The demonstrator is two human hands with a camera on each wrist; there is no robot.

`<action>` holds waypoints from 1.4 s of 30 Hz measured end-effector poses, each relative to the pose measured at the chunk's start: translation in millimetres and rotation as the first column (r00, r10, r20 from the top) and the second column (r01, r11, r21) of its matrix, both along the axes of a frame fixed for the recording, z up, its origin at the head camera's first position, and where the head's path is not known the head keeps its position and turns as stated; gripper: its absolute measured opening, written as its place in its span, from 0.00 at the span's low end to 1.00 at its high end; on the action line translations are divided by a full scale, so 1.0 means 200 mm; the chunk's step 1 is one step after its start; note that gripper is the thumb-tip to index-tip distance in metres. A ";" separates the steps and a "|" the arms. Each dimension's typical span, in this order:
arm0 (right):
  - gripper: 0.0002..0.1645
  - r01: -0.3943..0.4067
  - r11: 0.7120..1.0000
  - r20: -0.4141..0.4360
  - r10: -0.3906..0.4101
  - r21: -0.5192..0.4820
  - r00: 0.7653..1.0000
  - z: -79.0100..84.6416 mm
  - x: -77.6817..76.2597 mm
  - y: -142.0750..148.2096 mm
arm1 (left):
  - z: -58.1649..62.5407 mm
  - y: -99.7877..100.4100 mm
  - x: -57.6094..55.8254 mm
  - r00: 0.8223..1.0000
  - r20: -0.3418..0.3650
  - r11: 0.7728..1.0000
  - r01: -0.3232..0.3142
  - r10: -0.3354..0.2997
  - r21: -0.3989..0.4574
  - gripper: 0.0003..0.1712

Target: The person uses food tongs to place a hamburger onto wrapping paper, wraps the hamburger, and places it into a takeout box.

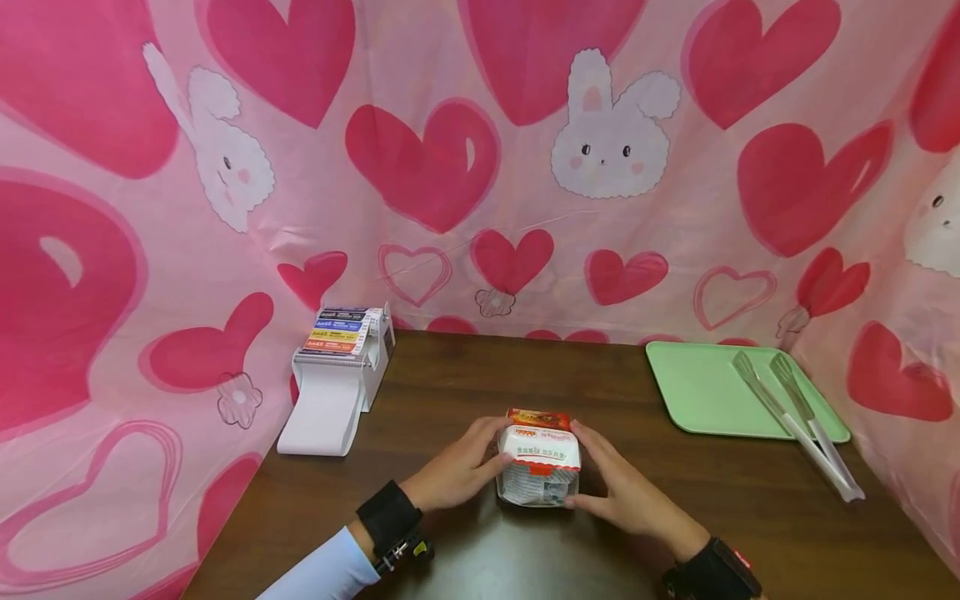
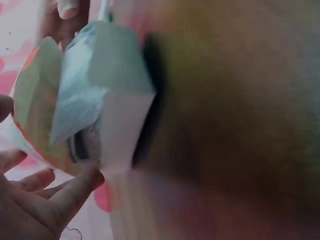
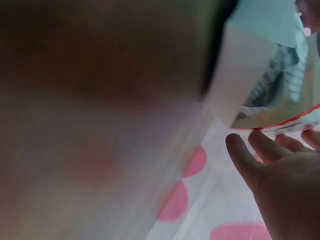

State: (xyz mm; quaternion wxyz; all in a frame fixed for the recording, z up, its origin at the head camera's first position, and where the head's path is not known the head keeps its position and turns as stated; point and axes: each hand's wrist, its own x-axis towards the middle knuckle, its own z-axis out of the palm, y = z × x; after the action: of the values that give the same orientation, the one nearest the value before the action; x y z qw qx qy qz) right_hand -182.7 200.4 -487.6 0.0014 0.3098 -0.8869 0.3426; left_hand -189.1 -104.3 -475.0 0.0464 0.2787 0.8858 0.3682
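On my head feed, a pink cloth [image 1: 423, 167] with hearts and rabbit heads fills the upper frame, above a dark wooden table [image 1: 480, 375]. At the left edge of the table I see a label dispenser [image 1: 341, 350] with black, blue, yellow and orange printed rows on top; a white paper strip [image 1: 321, 412] curls down toward the lower left. Below and right of it, a light sleeve [image 1: 322, 567] and a black strap [image 1: 388, 515] lead to the left hand [image 1: 461, 467], its fingers fairly straight and laid along the box's left side. The printed burger box [image 1: 538, 454] sits on the table, just below and right of the frame's centre, between both hands. Close up, my wrist feeds blur; the box seems to be partly open, with printed paper [image 3: 270, 80] inside. The right hand [image 1: 626, 492] is spread, fingertips touching the box's right side, thumb near its lower right corner, another black strap [image 1: 716, 571] behind. At the right of the frame lies a green tray [image 1: 693, 387], with metal tongs [image 1: 795, 432] resting across it, handles reaching past the near rim.
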 end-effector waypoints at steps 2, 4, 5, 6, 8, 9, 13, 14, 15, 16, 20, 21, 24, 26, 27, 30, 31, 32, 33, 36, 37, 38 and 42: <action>0.64 -0.003 1.000 -0.053 0.004 0.020 0.999 -0.02 0.02 0.00 | -0.01 0.00 0.02 1.000 -0.007 1.000 -0.008 0.008 -0.008 0.38; 0.64 0.003 1.000 -0.080 0.000 0.027 0.997 -0.04 0.04 0.00 | -0.02 0.00 0.04 1.000 -0.016 1.000 -0.009 0.008 -0.028 0.41; 0.64 0.007 1.000 -0.080 -0.005 0.025 0.997 -0.05 0.04 -0.01 | -0.03 0.00 0.04 1.000 -0.021 0.999 -0.003 0.002 -0.037 0.42; 0.64 0.015 1.000 -0.066 -0.013 0.021 0.998 -0.05 0.05 -0.01 | -0.04 0.00 0.05 1.000 -0.031 0.999 0.001 -0.003 -0.053 0.44; 0.63 0.035 0.999 -0.031 -0.034 0.022 0.999 -0.06 0.06 -0.02 | -0.05 0.01 0.06 0.998 -0.056 0.996 0.008 -0.013 -0.083 0.48; 0.63 0.043 0.999 -0.010 -0.043 0.019 0.999 -0.06 0.06 -0.02 | -0.06 0.01 0.06 0.997 -0.071 0.996 0.013 -0.019 -0.091 0.50; 0.60 0.075 0.997 0.041 -0.076 0.022 0.996 -0.07 0.06 -0.04 | -0.08 0.02 0.08 0.991 -0.129 0.991 0.007 -0.024 -0.135 0.53; 0.59 0.079 0.997 0.044 -0.080 0.015 0.996 -0.07 0.06 -0.04 | -0.08 0.02 0.08 0.990 -0.141 0.990 0.003 -0.024 -0.142 0.52; 0.58 0.083 0.996 0.044 -0.084 0.010 0.996 -0.06 0.07 -0.04 | -0.08 0.03 0.08 0.988 -0.151 0.989 -0.001 -0.021 -0.146 0.51; 0.57 0.089 0.996 0.041 -0.089 0.004 0.995 -0.06 0.07 -0.05 | -0.09 0.03 0.08 0.988 -0.156 0.989 -0.005 -0.018 -0.148 0.50; 0.55 0.110 0.993 0.056 -0.108 -0.032 0.993 -0.05 0.07 -0.06 | -0.09 0.03 0.08 0.990 -0.141 0.993 -0.011 -0.005 -0.116 0.47; 0.55 0.115 0.992 0.071 -0.112 -0.046 0.991 -0.05 0.07 -0.06 | -0.08 0.03 0.07 0.991 -0.130 0.994 -0.012 -0.002 -0.104 0.47; 0.55 0.120 0.988 0.133 -0.107 -0.094 0.985 -0.04 0.07 -0.07 | -0.07 0.03 0.06 0.997 -0.074 0.997 -0.021 0.016 -0.070 0.47; 0.54 0.120 0.985 0.159 -0.099 -0.123 0.982 -0.03 0.06 -0.08 | -0.06 0.03 0.05 0.999 -0.038 0.998 -0.029 0.027 -0.053 0.47; 0.54 0.120 0.984 0.168 -0.097 -0.132 0.981 -0.03 0.06 -0.08 | -0.06 0.03 0.04 0.999 -0.019 0.999 -0.033 0.032 -0.041 0.47; 0.53 0.107 0.984 0.155 -0.085 -0.145 0.984 -0.02 0.06 -0.09 | -0.05 0.04 0.03 0.998 0.031 0.999 -0.049 0.050 -0.010 0.47; 0.53 0.104 0.984 0.151 -0.082 -0.146 0.985 -0.01 0.06 -0.10 | -0.04 0.04 0.03 0.998 0.042 0.998 -0.056 0.056 0.000 0.47; 0.52 0.101 0.984 0.153 -0.079 -0.144 0.985 -0.01 0.06 -0.10 | -0.04 0.04 0.03 0.997 0.053 0.998 -0.062 0.062 0.015 0.47; 0.52 0.099 0.985 0.161 -0.075 -0.144 0.984 -0.01 0.06 -0.10 | -0.04 0.05 0.03 0.996 0.056 0.997 -0.071 0.069 0.027 0.47; 0.49 0.096 0.985 0.188 -0.068 -0.145 0.980 0.00 0.06 -0.10 | -0.03 0.06 0.02 0.994 0.056 0.994 -0.097 0.094 0.058 0.45; 0.48 0.094 0.985 0.193 -0.065 -0.146 0.979 0.00 0.05 -0.10 | -0.03 0.06 0.02 0.993 0.065 0.992 -0.105 0.101 0.073 0.45; 0.47 0.096 0.985 0.199 -0.066 -0.146 0.978 0.00 0.05 -0.10 | -0.03 0.06 0.02 0.992 0.065 0.990 -0.110 0.104 0.085 0.44; 0.44 0.100 0.982 0.203 -0.066 -0.162 0.977 0.00 0.05 -0.11 | -0.02 0.07 0.02 0.990 0.082 0.987 -0.120 0.112 0.106 0.43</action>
State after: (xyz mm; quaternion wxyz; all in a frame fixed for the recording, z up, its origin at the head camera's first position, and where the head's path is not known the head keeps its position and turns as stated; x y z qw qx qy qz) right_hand -173.0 178.6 -487.4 -0.0455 0.2356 -0.8621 0.4464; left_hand -184.5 -91.3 -478.0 0.0431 0.2145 0.8763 0.4291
